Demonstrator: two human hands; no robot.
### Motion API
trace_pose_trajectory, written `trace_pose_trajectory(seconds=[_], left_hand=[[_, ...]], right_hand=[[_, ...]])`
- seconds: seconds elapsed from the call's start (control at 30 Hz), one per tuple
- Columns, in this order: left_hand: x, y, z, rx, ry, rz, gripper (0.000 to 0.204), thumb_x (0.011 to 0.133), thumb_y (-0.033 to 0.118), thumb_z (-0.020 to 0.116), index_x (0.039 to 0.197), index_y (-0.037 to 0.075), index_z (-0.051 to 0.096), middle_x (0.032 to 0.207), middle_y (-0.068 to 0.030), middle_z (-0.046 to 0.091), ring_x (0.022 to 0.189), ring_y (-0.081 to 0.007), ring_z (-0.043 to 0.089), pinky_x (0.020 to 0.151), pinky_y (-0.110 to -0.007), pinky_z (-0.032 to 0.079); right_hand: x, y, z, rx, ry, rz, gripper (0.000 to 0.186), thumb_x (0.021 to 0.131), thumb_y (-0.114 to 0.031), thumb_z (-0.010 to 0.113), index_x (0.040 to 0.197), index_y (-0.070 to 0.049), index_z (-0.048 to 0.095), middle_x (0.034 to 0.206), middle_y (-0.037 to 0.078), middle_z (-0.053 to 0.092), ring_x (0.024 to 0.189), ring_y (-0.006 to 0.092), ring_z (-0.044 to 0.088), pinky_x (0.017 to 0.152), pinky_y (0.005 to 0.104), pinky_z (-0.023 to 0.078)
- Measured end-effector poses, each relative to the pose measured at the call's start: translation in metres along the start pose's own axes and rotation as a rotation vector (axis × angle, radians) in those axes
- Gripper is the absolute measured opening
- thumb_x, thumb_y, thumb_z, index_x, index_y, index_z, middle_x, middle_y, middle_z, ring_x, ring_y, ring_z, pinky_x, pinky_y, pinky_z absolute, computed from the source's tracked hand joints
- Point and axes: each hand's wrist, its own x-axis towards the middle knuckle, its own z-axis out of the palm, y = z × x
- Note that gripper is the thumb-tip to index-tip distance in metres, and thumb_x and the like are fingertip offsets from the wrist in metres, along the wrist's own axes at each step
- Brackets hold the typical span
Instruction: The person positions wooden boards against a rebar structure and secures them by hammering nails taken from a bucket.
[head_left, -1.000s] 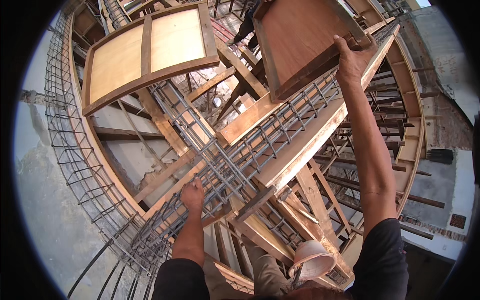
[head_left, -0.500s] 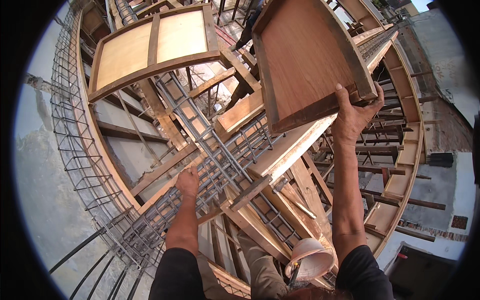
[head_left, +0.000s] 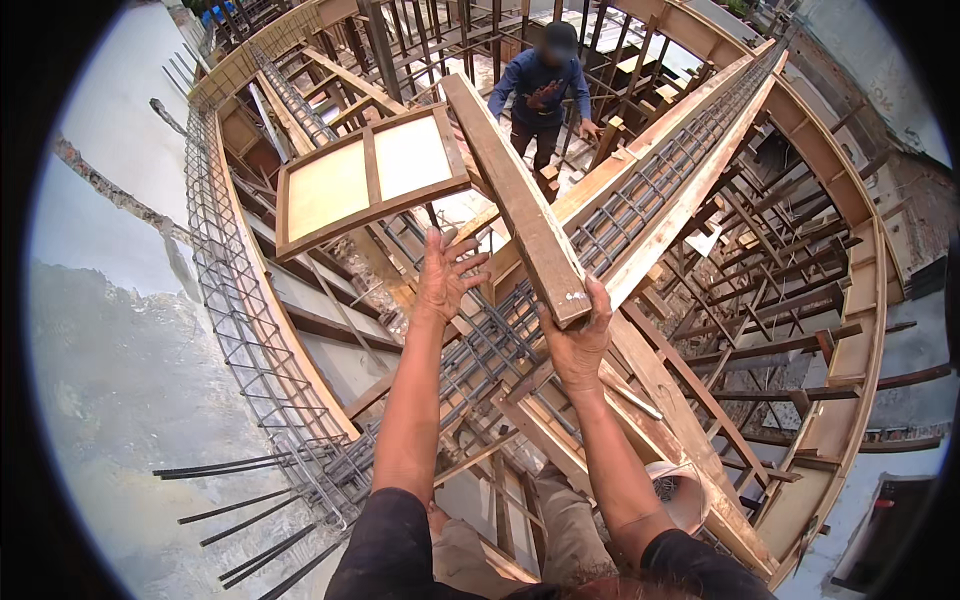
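My right hand (head_left: 580, 345) grips the near end of a wooden formwork panel (head_left: 518, 205), thumb on one side and fingers on the other. The panel is turned edge-on, so mostly its brown frame edge shows, slanting away to the upper left. My left hand (head_left: 448, 275) is raised with fingers spread, holding nothing, left of the panel and apart from it. Beyond that hand, a second framed panel (head_left: 325, 195) with pale sheeting rests on the structure. Crossing rebar cages (head_left: 490, 335) lie below both hands.
A person in blue (head_left: 543, 90) stands beyond the panel. A rebar cage runs between timber boards (head_left: 655, 255) toward the upper right. Curved formwork (head_left: 860, 400) borders the right; a tall cage (head_left: 235, 320) stands by the left wall. A pinkish bucket (head_left: 690, 495) sits near my legs.
The held panel has turned from showing its broad reddish face to edge-on, and my right hand has moved left and nearer. My left hand has risen from the rebar and spread its fingers.
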Motion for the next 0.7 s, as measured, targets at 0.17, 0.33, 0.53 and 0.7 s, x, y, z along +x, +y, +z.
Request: trace_pose_trajectory(seconds=[0.17, 0.33, 0.53, 0.7], left_hand=[[0.064, 0.091, 0.068, 0.118, 0.031, 0.084, 0.101, 0.078, 0.051, 0.082, 0.144, -0.01, 0.036, 0.137, -0.0288, 0.05, 0.124, -0.0367, 0.056, 0.093, -0.05, 0.054], [0.063, 0.088, 0.088, 0.313, 0.239, 0.1, 0.055, 0.072, 0.016, 0.084, 0.111, -0.016, 0.061, 0.098, -0.0217, 0.07, 0.078, -0.0327, 0.07, 0.069, -0.043, 0.06], [0.008, 0.094, 0.067, 0.356, 0.228, 0.143, 0.043, 0.07, 0.001, 0.076, 0.107, -0.014, 0.062, 0.095, -0.0182, 0.07, 0.075, -0.0296, 0.071, 0.065, -0.04, 0.06], [-0.104, 0.135, 0.051, 0.553, 0.034, 0.263, 0.061, 0.073, 0.004, 0.076, 0.126, -0.007, 0.05, 0.105, -0.0157, 0.067, 0.087, -0.0233, 0.07, 0.078, -0.034, 0.06]], right_hand=[[-0.014, -0.016, 0.007, 0.011, -0.07, -0.11, 0.091, 0.069, -0.002, 0.084, 0.142, -0.019, 0.032, 0.13, 0.018, 0.059, 0.115, 0.0385, 0.062, 0.093, 0.0424, 0.054], [-0.023, -0.028, 0.021, 0.02, -0.032, -0.112, 0.092, 0.063, -0.005, 0.085, 0.139, -0.019, 0.036, 0.132, 0.017, 0.056, 0.116, 0.0396, 0.06, 0.099, 0.0504, 0.049], [-0.058, -0.046, 0.01, 0.049, -0.178, -0.237, 0.091, 0.066, -0.014, 0.086, 0.142, -0.024, 0.036, 0.145, 0.019, 0.042, 0.128, 0.0428, 0.049, 0.105, 0.0588, 0.041], [-0.096, -0.079, -0.055, 0.408, -0.571, -0.184, 0.087, 0.077, -0.037, 0.083, 0.149, -0.024, 0.035, 0.145, 0.02, 0.042, 0.134, 0.0414, 0.045, 0.11, 0.0544, 0.039]])
